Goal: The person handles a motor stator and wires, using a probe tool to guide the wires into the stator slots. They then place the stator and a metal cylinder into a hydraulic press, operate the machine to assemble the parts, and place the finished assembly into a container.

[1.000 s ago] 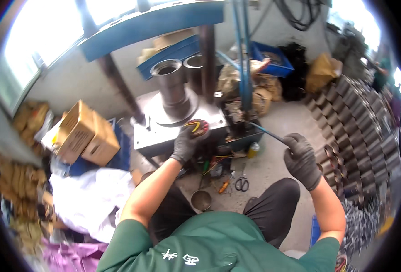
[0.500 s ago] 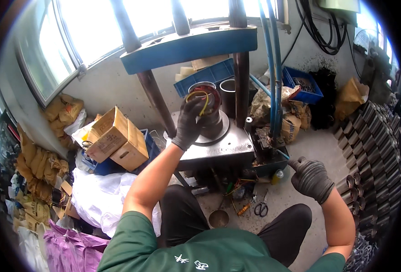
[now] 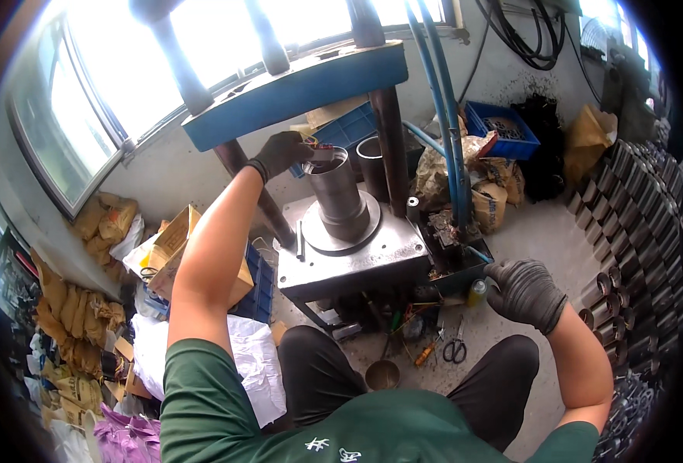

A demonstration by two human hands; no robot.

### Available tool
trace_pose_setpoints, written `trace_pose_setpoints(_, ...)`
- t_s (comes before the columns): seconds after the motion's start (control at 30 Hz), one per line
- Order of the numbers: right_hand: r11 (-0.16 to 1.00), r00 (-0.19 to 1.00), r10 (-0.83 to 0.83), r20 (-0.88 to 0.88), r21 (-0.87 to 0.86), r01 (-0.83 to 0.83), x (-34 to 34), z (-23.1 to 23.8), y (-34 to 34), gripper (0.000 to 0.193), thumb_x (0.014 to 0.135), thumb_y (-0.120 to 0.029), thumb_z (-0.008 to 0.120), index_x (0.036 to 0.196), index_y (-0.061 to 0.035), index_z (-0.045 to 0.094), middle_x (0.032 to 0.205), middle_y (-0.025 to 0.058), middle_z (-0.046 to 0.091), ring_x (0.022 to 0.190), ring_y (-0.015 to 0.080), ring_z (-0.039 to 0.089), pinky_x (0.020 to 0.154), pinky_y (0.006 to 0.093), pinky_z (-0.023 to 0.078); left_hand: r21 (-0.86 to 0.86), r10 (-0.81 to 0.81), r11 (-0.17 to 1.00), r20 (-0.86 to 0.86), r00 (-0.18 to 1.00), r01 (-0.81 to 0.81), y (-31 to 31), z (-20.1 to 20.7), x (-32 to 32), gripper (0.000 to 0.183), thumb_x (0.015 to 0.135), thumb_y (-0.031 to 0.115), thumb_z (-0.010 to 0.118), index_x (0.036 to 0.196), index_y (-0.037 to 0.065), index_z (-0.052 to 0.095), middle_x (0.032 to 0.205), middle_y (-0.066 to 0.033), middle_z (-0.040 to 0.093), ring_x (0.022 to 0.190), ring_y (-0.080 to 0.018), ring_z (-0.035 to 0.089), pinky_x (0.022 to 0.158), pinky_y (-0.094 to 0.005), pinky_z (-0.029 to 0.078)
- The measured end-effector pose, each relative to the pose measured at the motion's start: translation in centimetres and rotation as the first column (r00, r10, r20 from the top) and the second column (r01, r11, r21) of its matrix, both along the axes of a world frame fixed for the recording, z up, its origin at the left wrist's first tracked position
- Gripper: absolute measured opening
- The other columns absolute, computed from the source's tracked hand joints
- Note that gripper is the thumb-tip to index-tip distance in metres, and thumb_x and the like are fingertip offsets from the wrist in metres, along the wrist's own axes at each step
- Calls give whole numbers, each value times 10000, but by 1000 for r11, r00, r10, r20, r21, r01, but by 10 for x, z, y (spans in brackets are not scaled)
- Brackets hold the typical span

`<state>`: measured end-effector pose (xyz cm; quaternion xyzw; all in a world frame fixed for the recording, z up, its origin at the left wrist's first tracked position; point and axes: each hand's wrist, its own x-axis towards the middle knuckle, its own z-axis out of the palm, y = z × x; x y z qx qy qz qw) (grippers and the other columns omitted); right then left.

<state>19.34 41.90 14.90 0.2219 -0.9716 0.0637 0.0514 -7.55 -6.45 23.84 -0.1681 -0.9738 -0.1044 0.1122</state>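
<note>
My left hand (image 3: 281,154), in a dark glove, is closed on a small grey block-shaped piece (image 3: 322,153) with red at its upper edge. It holds this piece at the mouth of an upright dark metal cylinder (image 3: 335,189). The cylinder stands on a round base plate (image 3: 368,225) on the press table (image 3: 310,272). What lies inside the cylinder is mostly hidden. My right hand (image 3: 528,295), also gloved, is curled beside the end of a thin blue lever (image 3: 477,254); whether it grips the lever is hidden.
The blue press beam (image 3: 295,96) hangs above on dark columns. A second cylinder (image 3: 371,166) stands behind, and a narrow metal bar (image 3: 299,239) lies on the table. Scissors (image 3: 455,351) and a bowl (image 3: 382,375) are on the floor. Stacked metal tubes (image 3: 627,247) line the right.
A round part with red windings and yellow wires no longer shows above the cylinder. My left hand has moved left and now holds the grey piece; my right hand has curled further.
</note>
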Motion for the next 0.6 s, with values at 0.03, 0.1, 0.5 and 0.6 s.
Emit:
trace_pose_setpoints(0.03, 1000, 1000, 4, -6, -3, -4, 0, 1, -2, 299, 875, -260, 630, 1050, -45, 743, 857, 212, 716, 793, 396, 713, 755, 504, 582, -225, -106, 970, -73, 992, 87, -3, 9, -4, 274, 920, 291, 700, 1021, 42, 755, 1012, -167, 748, 955, -277, 719, 839, -391, 566)
trace_pose_setpoints(0.1, 1000, 1000, 16, -14, -18, -17, -1, 1, -6, 294, 868, -266, 636, 1033, -45, 738, 849, 213, 711, 787, 397, 710, 752, 506, 582, -524, -370, 823, -200, 907, 220, -23, 17, -26, 141, 891, 229, 705, 934, 106, 757, 850, -135, 699, 901, -323, 724, 744, -402, 575)
trace_pose_setpoints(0.5, 1000, 999, 2, 34, -15, -2, -1, 1, -1, 295, 864, -283, 657, 1034, -53, 727, 853, 209, 709, 803, 382, 720, 753, 498, 590, -781, -117, 620, -5, 993, 69, 26, 40, -37, 189, 901, 192, 638, 784, 95, 750, 777, -86, 743, 738, -236, 726, 708, -380, 543)
trace_pose_setpoints(0.6, 1000, 1000, 1, 30, -20, 0, 0, 0, -1, 288, 867, -282, 660, 1035, -57, 729, 850, 201, 711, 807, 377, 724, 753, 492, 594, -480, 21, 876, 127, 992, 43, 25, 39, -36, 230, 890, 260, 642, 800, 66, 726, 806, -102, 732, 759, -228, 700, 722, -375, 525)
